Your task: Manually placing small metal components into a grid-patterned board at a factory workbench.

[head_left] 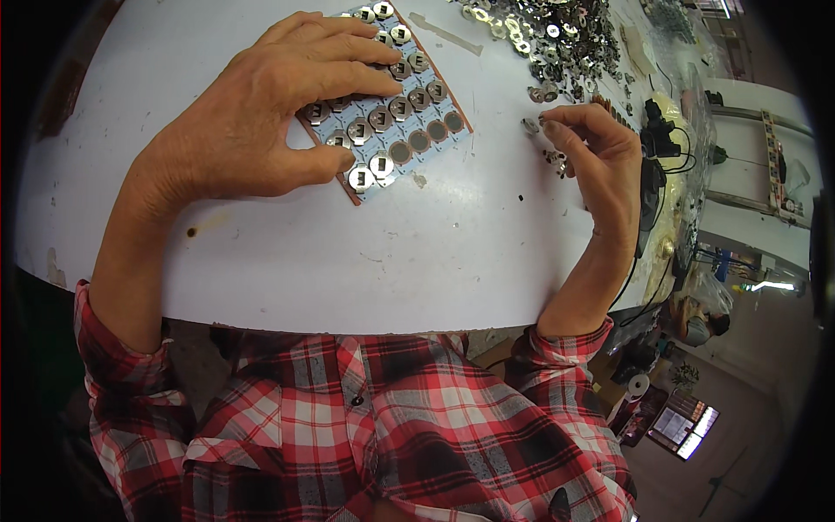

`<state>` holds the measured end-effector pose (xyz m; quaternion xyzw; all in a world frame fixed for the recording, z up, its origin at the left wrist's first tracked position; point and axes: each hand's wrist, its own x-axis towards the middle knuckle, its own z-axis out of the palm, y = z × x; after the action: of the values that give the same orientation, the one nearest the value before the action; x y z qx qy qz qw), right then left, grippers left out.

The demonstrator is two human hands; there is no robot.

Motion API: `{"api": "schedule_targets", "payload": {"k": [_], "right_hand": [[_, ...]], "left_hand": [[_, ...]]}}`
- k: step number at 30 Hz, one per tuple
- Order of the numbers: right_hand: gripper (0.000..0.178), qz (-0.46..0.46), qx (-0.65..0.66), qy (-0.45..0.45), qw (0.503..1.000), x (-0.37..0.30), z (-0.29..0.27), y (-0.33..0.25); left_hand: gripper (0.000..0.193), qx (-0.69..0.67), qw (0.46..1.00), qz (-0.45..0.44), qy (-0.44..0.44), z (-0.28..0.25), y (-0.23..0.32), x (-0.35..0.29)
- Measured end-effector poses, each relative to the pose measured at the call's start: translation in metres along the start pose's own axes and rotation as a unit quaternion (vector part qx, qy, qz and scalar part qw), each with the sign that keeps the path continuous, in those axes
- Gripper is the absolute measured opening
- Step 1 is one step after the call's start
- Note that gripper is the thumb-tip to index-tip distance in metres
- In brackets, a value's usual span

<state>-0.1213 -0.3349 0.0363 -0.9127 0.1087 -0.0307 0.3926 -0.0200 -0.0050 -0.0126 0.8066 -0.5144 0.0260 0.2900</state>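
Observation:
A light-blue panel [393, 170] with brown edges, like a sheet of small circuit boards, lies tilted on the white table. Rows of round silver metal clips [380, 117] sit on it, and several dark round spots [419, 141] show along its right side. My left hand [278, 104] rests over the panel's left part, fingers spread and thumb at its near edge, hiding some clips. To the right of the panel, my right hand [596, 148] pinches a small round metal clip [531, 126] between thumb and forefinger, just above the table.
A large heap of loose metal clips [557, 43] covers the far right of the white table [417, 261]. A few clips [555, 162] lie beside my right hand. Black adapters and cables [661, 139] run along the right edge. Another person [696, 322] is in the right background.

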Motion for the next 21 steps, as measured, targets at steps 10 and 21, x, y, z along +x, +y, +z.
{"api": "schedule_targets", "payload": {"k": [10, 21], "right_hand": [[0.03, 0.019, 0.263, -0.083, 0.961, -0.01, 0.043, -0.031], [0.02, 0.005, 0.288, -0.112, 0.951, -0.02, 0.075, -0.048]], "left_hand": [[0.063, 0.004, 1.0, 0.003, 0.012, 0.0, 0.001, -0.002], [0.054, -0.004, 0.937, 0.293, 0.189, 0.012, -0.031, 0.003]]}}
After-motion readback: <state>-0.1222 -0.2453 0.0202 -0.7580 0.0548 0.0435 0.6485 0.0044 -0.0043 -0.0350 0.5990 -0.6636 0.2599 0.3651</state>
